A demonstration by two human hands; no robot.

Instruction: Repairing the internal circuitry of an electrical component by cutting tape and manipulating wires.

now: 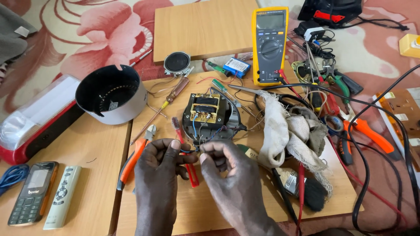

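Head view: your left hand [159, 159] and right hand [225, 168] pinch 1 thin blue wire [189, 151] just below the boxy copper-wound transformer [205, 109]; left of it sits a round black shell [111, 94].

Even, soft daylight, sharp focus throughout, faint shadows, mild wide-angle stretching toward the frame's corners.

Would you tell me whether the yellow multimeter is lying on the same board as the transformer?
Yes, the yellow multimeter lies with its lower end on the wooden board where the transformer sits.
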